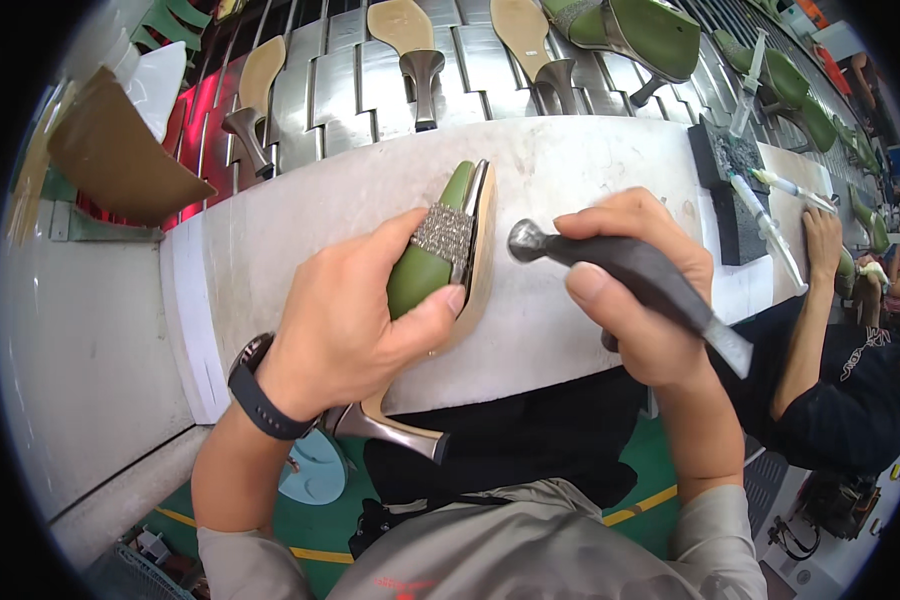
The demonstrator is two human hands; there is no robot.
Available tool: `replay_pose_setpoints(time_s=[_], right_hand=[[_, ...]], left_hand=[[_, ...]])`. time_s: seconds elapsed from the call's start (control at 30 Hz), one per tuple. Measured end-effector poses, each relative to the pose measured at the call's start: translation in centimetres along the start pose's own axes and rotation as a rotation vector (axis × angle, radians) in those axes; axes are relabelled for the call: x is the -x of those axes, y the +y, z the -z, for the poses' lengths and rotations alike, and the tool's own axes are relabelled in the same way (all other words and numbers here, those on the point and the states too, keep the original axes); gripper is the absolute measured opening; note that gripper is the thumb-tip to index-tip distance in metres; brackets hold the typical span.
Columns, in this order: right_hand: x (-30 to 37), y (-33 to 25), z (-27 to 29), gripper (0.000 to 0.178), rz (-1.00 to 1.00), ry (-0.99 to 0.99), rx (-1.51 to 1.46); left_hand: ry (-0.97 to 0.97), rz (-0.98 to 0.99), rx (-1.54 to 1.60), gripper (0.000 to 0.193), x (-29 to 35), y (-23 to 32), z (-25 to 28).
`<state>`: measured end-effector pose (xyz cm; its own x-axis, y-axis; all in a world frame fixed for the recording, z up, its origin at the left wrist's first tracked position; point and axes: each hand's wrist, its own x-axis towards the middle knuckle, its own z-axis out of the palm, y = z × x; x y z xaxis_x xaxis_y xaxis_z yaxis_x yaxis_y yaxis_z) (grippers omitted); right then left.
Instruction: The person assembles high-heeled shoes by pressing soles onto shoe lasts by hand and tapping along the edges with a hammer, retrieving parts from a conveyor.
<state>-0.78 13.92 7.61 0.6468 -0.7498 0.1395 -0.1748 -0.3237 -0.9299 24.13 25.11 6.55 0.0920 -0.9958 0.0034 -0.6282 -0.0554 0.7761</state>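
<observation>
My left hand (355,310) is wrapped round a green high-heeled shoe (415,285) with a glittery silver band across its upper. The shoe is tilted on its side, its tan sole edge facing right and its metallic heel (395,432) jutting out below my wrist. To its right, my right hand (645,285) grips a dark metal shoemaker's hammer (635,270). The hammer's round shiny face points at the shoe without touching it, and its flat wedge end sticks out past my palm. Its handle is mostly hidden by my hand.
A pale worktable (310,205) lies under my hands. Beyond it, a metal slat conveyor (345,80) carries several heeled shoes and soles. A black block (725,195) with syringes stands at the right, near a co-worker's arm (810,290). Brown board (120,150) leans at the left.
</observation>
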Motion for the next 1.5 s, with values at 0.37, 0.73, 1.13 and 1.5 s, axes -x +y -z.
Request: replay_pose_setpoints(time_s=[0.37, 0.73, 1.13, 1.5], right_hand=[[-8.8, -1.8, 0.8, 0.032, -0.264, -0.227, -0.153], [-8.0, -4.8, 0.0, 0.036, -0.471, -0.345, -0.159], [-3.2, -3.0, -2.1, 0.034, 0.146, -0.239, 0.093], [0.1, -4.1, -5.0, 0.031, 0.331, -0.147, 0.323]], left_hand=[[-0.089, 0.028, 0.002, 0.059, -0.7, -0.1, 0.4], [-0.091, -0.012, -0.027, 0.061, -0.7, -0.6, 1.1], [-0.001, -0.067, 0.05, 0.039, 0.2, -1.7, 0.6], [0.018, -0.061, 0.073, 0.036, 0.6, -1.8, 0.7]])
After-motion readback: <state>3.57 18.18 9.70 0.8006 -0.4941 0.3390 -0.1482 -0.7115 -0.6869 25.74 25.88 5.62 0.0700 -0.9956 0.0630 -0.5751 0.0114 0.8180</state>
